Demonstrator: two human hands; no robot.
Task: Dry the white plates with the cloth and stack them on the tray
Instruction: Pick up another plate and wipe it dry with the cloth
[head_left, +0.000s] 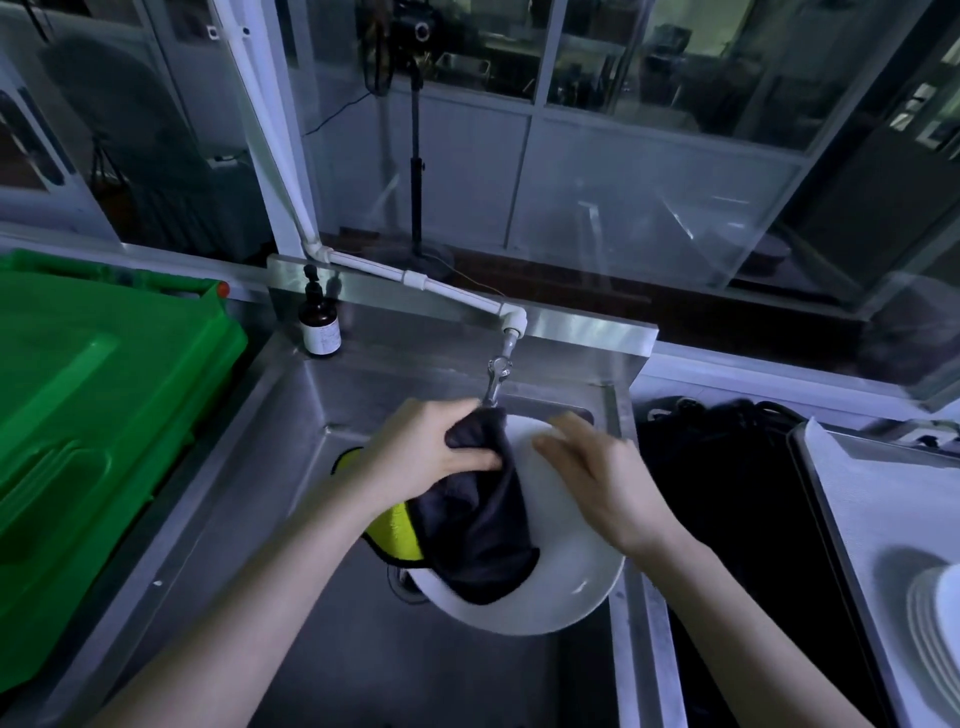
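Over the steel sink I hold a white plate (576, 577), tilted with its face towards me. My left hand (421, 457) is shut on a dark cloth with a yellow side (478, 525), which is draped over the plate's left half. My right hand (597, 478) grips the plate's upper right rim, fingers curled over the edge. A stack of white plates (935, 618) lies on the metal tray (852, 499) at the right edge of the view.
A tap (498, 376) on a white pipe hangs just above my hands. A brown pump bottle (319, 322) stands at the sink's back left corner. A green plastic crate (88, 415) fills the left side. Dark cables lie between sink and tray.
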